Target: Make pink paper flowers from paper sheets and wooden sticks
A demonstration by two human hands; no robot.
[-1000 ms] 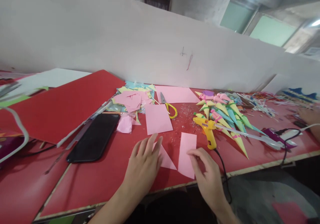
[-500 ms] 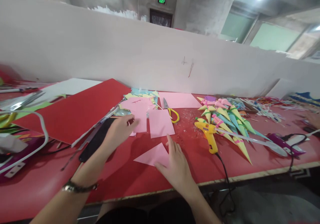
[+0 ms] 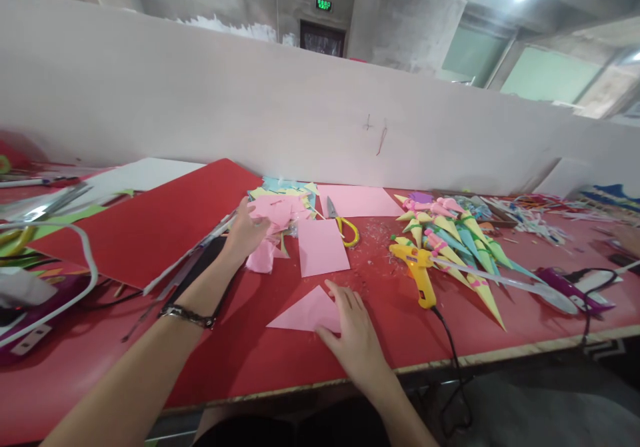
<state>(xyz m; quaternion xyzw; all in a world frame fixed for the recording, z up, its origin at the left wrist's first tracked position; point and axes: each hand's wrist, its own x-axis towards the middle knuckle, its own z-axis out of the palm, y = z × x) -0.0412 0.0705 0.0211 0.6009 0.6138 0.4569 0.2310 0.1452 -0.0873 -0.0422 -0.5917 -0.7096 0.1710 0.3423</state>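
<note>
My left hand (image 3: pixel 247 232) is at the left edge of a heap of pink paper scraps (image 3: pixel 277 208), thumb and fingers apart. Just below it lies a small pink bundle (image 3: pixel 261 258), perhaps cloth or soft paper. A folded pink paper triangle (image 3: pixel 303 310) rests flat near the front of the table. Over its right corner is my right hand (image 3: pixel 350 320), with the thumb at the paper and the fingers loosely spread. Behind the triangle sits a pink paper square (image 3: pixel 323 247). Scissors with yellow handles (image 3: pixel 349 232) lie at the square's upper right.
A yellow glue gun (image 3: pixel 417 270) with a trailing cord lies right, beside several pastel paper cones (image 3: pixel 460 234). A dark phone-like slab (image 3: pixel 200 280) is under my left forearm. A large red sheet (image 3: pixel 155 224) covers the left; a pink sheet (image 3: pixel 360 200) lies at the back.
My left hand has moved forward to the scrap heap. The pink piece beside the square has shifted back onto the heap, uncovering the pink bundle. My right hand has barely moved.
</note>
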